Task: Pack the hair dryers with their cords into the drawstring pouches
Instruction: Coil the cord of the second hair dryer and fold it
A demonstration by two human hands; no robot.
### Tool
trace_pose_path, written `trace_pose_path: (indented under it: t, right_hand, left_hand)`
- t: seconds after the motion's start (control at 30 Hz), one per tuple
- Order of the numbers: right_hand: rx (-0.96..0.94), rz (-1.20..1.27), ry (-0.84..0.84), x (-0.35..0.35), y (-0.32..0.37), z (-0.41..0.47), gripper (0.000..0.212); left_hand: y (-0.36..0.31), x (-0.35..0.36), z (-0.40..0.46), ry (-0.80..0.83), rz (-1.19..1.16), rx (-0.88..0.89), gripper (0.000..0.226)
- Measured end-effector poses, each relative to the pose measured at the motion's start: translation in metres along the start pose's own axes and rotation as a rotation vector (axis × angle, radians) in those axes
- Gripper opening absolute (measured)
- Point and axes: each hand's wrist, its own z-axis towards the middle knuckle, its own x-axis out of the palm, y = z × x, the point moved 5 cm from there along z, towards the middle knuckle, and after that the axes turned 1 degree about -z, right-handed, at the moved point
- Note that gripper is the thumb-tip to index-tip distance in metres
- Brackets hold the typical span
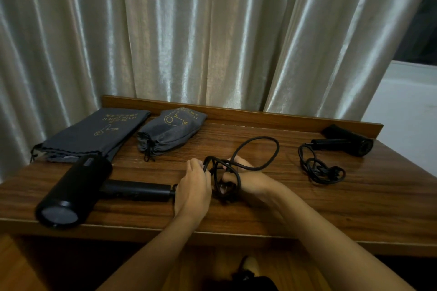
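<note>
Both hands work at mid-bench: left hand [194, 182] pinches the black cord [255, 149], right hand [241, 177] grips the gathered loops (coiling it small for a pouch, I'd say). The matte black dryer [78, 186] lies just left, the limp grey pouches [170, 132] behind it.

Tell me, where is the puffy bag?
The puffy pouch lies at the table's back left, between the flat pouch and the looped cord.
</note>
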Motion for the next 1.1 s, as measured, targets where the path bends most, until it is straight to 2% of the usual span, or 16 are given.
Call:
trace_pose_path:
  t: [0.17,0.33,0.47,0.57,0.77,0.93,1.1]
  right_hand:
    - [0.028,0.04,-0.043,-0.005,-0.009,0.002,0.041]
    - [0.136,0.139,0.046,-0.008,-0.019,-0.002,0.018]
    - [0.183,0.233,0.067,-0.011,-0.019,-0.001,0.012]
    - [0.227,0.335,0.104,-0.007,-0.021,-0.004,0.026]
    - [0.213,0.539,0.073,-0.012,-0.028,-0.006,0.059]
    - [0.298,0.636,0.088,-0.012,-0.025,-0.01,0.043]
    - [0.328,0.593,-0.044,-0.03,-0.028,-0.015,0.027]
  left_hand:
    - [0.002,-0.002,0.0,-0.015,-0.022,-0.033,0.001]
    - [0.001,-0.002,0.0,-0.019,-0.047,-0.03,0.001]
    - [0.0,-0.001,-0.001,-0.002,-0.046,-0.018,0.003]
    - [-0.001,-0.002,-0.001,0.0,-0.025,-0.022,0.004]
    - [-0.003,-0.002,0.0,0.011,-0.011,-0.047,0.004]
    - [-0.002,-0.002,-0.001,0.0,-0.009,-0.037,0.006]
    - [-0.001,0.001,0.0,0.008,-0.003,-0.015,0.004]
